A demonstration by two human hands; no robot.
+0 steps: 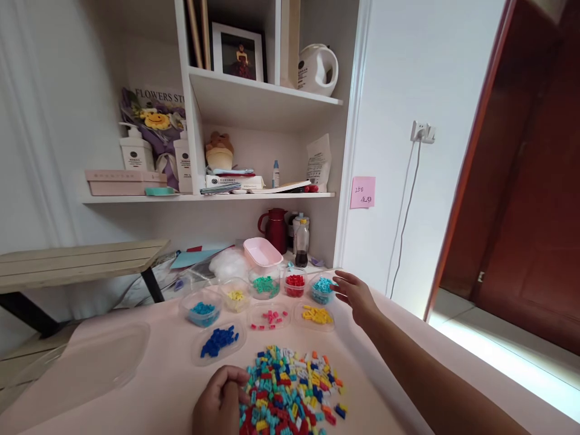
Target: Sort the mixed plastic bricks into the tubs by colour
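A pale pink counter [158, 362] set against a white shelf unit [254, 103] and a bare wall, viewed from above and behind the hands. Nearest the viewer, the left hand [220, 402] rests at the left edge of a mixed pile of small bricks [292, 389], its fingers [235, 379] curled narrowly against the outermost pieces; whether a brick lies inside them cannot be told. Beyond the pile stand shallow clear dishes of sorted colours: dark blue [219, 340], pink [270, 317], yellow [317, 315]. Farther back, the right hand [357, 295] is extended, fingers [341, 287] loosely spread, touching or just beside the light-blue tub [322, 289]; the red tub [295, 284] and green tub [265, 286] follow to its left. Judged risk: the tubs stand close together and appear light, so a push from the right hand could tip one or mix colours. The outstretched forearm passes just beside the pile's right edge and could scatter bricks toward the counter's edge.
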